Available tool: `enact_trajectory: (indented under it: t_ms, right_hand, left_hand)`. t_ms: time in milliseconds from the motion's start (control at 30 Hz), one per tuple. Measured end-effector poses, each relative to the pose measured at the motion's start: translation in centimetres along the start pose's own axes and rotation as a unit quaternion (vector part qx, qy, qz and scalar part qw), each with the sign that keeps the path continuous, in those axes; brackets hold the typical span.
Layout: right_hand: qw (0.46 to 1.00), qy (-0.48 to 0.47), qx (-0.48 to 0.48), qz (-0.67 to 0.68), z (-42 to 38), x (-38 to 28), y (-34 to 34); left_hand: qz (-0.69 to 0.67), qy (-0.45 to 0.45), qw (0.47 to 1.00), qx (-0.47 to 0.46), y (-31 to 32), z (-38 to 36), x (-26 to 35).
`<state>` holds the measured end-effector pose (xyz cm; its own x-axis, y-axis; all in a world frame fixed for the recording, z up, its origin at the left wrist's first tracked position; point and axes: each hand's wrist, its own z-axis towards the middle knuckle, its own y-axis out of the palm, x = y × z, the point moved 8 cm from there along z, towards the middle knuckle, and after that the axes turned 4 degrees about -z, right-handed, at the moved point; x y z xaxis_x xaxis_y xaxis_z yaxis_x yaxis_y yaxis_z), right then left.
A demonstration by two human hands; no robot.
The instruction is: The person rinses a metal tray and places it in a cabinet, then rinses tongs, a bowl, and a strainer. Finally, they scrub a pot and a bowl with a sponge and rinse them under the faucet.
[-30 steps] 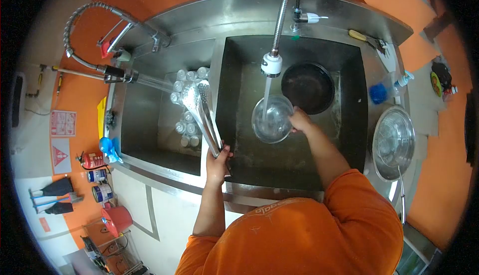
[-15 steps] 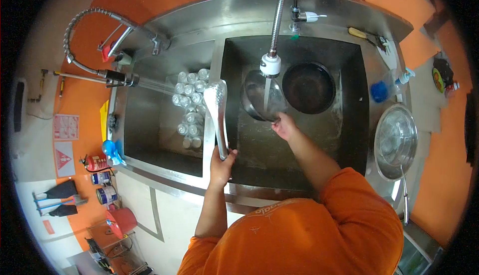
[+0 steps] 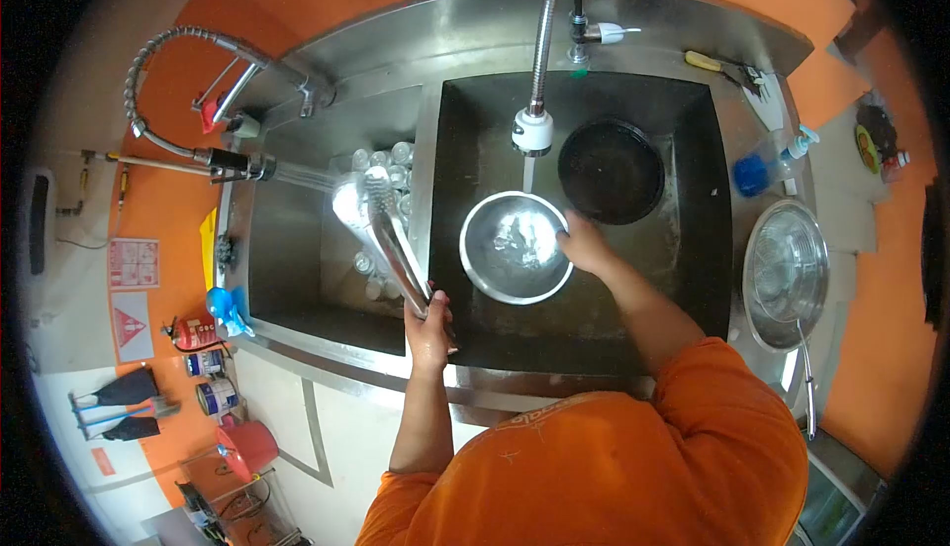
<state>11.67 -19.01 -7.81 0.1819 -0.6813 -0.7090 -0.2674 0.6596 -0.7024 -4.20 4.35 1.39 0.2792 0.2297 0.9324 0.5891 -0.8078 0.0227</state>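
Observation:
My left hand (image 3: 427, 336) is closed round the handle end of metal tongs (image 3: 391, 239), whose wide, bright heads spread over the left basin. My right hand (image 3: 586, 243) grips the rim of a round steel bowl (image 3: 515, 247) above the right basin, its shiny inside facing up. Water runs from the white tap head (image 3: 532, 132) just behind the bowl. A dark round pan (image 3: 612, 172) lies in the right basin, behind my right hand. Several clear glasses (image 3: 400, 154) stand in the left basin, partly hidden by the tongs.
A black spray head (image 3: 237, 165) sends water into the left basin. On the right ledge are a blue soap bottle (image 3: 754, 178) and a steel pan with a strainer (image 3: 757, 289). A yellow-handled tool (image 3: 703, 61) lies at the back right. A blue cloth (image 3: 226, 308) hangs at the left edge.
The bowl has come nearer to me and turned from tilted to facing up. The tongs have swung left over the glasses, and their heads look further apart.

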Motion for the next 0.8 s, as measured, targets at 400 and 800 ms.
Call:
enact_trajectory:
  t_ms: [400, 800]
  right_hand:
    - [0.897, -0.305, 0.245, -0.206, -3.7, -3.1, -9.9]
    - [0.773, 0.279, 0.085, 0.564, 1.3, 4.9, 4.1]
  left_hand:
    - [0.213, 0.083, 0.972, -0.061, 1.6, -0.2, -0.2]
    - [0.313, 0.099, 0.923, -0.2, 4.6, -1.7, -1.0]
